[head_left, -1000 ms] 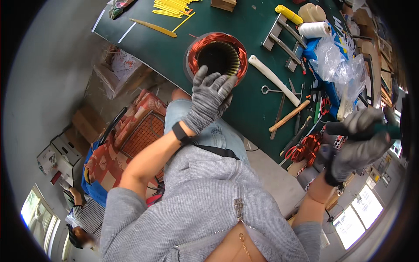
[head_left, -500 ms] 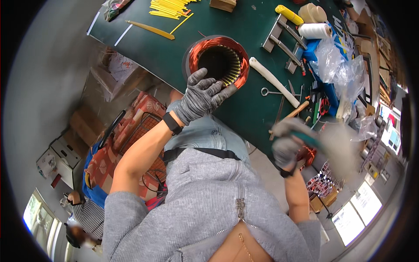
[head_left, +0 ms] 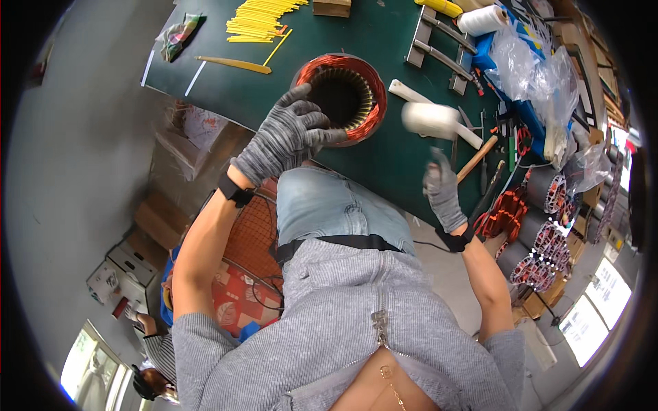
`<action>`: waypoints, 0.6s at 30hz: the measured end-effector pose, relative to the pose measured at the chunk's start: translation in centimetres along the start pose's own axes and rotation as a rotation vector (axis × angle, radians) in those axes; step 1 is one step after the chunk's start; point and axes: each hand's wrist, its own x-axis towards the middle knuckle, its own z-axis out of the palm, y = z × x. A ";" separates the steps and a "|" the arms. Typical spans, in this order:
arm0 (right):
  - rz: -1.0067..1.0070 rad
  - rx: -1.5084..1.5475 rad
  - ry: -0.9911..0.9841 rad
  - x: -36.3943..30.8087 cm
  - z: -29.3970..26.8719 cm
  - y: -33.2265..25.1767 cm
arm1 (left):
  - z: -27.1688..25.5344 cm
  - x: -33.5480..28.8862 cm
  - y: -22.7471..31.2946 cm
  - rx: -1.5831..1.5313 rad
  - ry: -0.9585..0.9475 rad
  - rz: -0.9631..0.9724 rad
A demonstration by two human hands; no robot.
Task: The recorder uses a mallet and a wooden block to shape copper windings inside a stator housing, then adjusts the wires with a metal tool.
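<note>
A motor stator (head_left: 375,113) with red-brown copper windings and yellow slot strips around its dark bore stands on the green table. My left hand (head_left: 288,133), in a grey knit glove, lies over the stator's near left rim with its fingers spread. Off to the right, my gloved right hand (head_left: 442,185) is closed on a mallet. Motion blurs the mallet's white head (head_left: 430,120), which hangs over the table right of the stator; the handle is mostly hidden. Beneath that head lies a long white bar (head_left: 407,92).
A wooden handle (head_left: 478,157) and several hand tools lie right of the stator. Beyond are a metal frame (head_left: 444,48), a thread spool (head_left: 482,20) and plastic bags (head_left: 517,58). Yellow strips (head_left: 260,19) and a pointed flat stick (head_left: 233,64) lie far left. Wound stators (head_left: 545,250) stand lower right.
My right hand has swung the mallet from the lower right up and leftward over the table. The left hand has shifted to the stator's left side, its fingers still on the rim.
</note>
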 end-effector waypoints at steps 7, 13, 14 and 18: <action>0.097 -0.015 0.003 -7.3 7.1 0.8 | 0.3 6.5 5.5 0.198 -0.410 -0.596; 0.931 0.313 -0.176 -4.1 8.6 -2.4 | 2.4 7.0 4.8 0.086 -0.405 -0.648; 0.948 0.267 -0.160 -4.1 8.6 -2.5 | 2.5 7.1 4.9 0.092 -0.417 -0.631; 0.852 0.224 -0.165 -5.1 9.9 -2.2 | 3.1 6.5 5.3 0.139 -0.284 -0.590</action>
